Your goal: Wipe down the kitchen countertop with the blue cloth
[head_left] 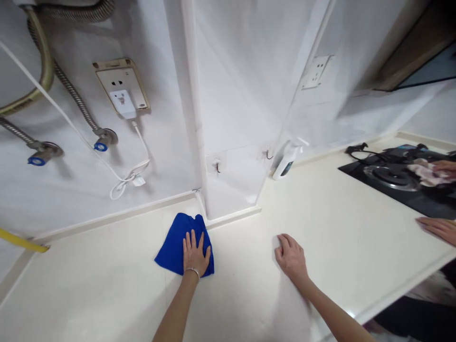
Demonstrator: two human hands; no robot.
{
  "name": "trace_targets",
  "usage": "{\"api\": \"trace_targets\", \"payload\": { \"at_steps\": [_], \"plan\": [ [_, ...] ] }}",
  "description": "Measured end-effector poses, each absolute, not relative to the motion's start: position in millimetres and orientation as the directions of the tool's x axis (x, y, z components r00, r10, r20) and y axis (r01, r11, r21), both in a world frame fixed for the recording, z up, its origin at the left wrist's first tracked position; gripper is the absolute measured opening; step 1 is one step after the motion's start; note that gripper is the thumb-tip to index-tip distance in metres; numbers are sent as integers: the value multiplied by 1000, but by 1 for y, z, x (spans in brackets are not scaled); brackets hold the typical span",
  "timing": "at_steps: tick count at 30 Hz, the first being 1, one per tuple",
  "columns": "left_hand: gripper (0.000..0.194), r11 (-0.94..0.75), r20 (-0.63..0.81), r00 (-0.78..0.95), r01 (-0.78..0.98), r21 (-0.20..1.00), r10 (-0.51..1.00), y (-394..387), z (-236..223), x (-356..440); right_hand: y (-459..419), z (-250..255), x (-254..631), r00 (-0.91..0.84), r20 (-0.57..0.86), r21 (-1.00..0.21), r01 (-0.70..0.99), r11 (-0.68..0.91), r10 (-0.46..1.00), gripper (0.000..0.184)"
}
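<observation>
My left hand (195, 255) lies flat with spread fingers on a blue cloth (171, 251), pressing it against the white countertop (242, 294). The cloth is partly folded and sits at the foot of the wall corner. To the right, my right hand (291, 256) rests on the same countertop with its fingers curled in loosely. I see nothing in it, and it touches only the surface. A white spray bottle (285, 164) stands against the wall beyond my right hand, leaning slightly in view.
A co-worker's hand holds a pale cloth (425, 172) on the black gas stove (379, 183); their other hand (440, 229) rests at the counter edge. A plugged-in charger (123, 103) hangs its white cord on the wall. A yellow pipe (21, 241) enters at left.
</observation>
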State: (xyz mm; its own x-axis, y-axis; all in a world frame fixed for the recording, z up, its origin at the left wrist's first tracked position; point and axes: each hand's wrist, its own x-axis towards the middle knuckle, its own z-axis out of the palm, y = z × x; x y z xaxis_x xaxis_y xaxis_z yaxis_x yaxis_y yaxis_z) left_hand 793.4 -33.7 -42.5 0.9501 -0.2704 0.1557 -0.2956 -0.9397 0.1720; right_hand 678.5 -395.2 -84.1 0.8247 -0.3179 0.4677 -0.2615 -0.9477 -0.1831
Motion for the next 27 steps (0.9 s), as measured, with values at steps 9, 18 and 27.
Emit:
{"api": "trace_targets", "payload": {
  "at_steps": [9,18,27],
  "plan": [
    [78,-836,107,868,-495,234,-484,-97,-48,686,-396,-85,681,824,470,-200,-250,-947,-316,39],
    [82,-560,-67,606,-681,472,-793,-159,-21,635,-395,-80,684,799,494,-313,-204,-928,-342,41],
    [67,-551,183,552,-832,58,-814,-38,-55,638,-394,-81,688,771,525,-360,-184,-915,-362,42]
  ]
}}
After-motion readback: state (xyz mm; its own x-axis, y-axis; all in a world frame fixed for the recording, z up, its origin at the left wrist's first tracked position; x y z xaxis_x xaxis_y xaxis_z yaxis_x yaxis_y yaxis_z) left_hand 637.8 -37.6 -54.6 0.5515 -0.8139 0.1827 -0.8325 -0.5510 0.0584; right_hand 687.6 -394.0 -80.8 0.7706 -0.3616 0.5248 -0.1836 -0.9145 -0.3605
